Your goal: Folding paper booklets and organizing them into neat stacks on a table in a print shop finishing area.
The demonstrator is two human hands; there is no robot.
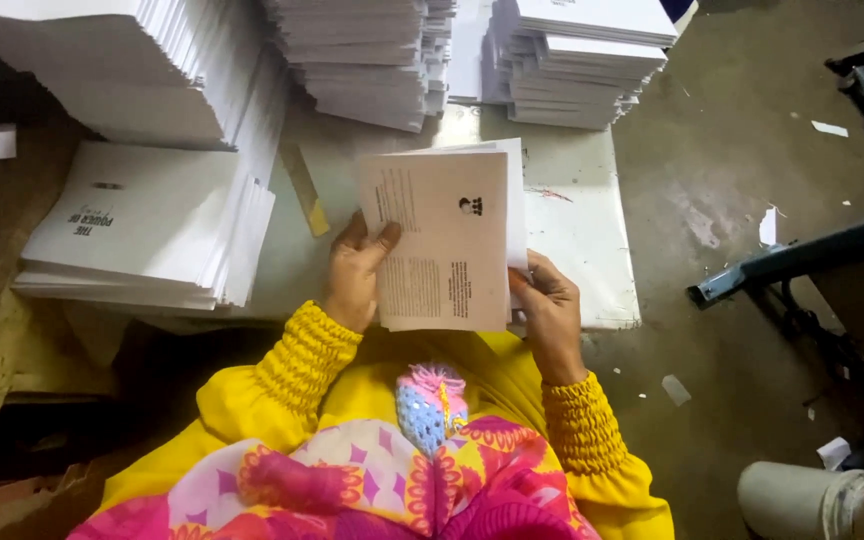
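Observation:
I hold a thin bundle of folded printed sheets (pixel 447 240) upright in front of me, its beige top page covered in small print. My left hand (pixel 355 272) grips its left edge, thumb laid across the page. At the lower right edge my right hand (pixel 549 312) pinches the sheets, fingers curled round them. Yellow ruched sleeves cover both my wrists. The bundle hovers over a low white board (pixel 582 240) that lies on the floor.
A stack of white printed sheets (pixel 142 225) sits to the left, with taller paper stacks (pixel 112 70) (pixel 367 60) (pixel 582 60) behind. A wooden ruler (pixel 305 190) lies on the board. A blue metal frame (pixel 802 260) and paper scraps are on the concrete floor at right.

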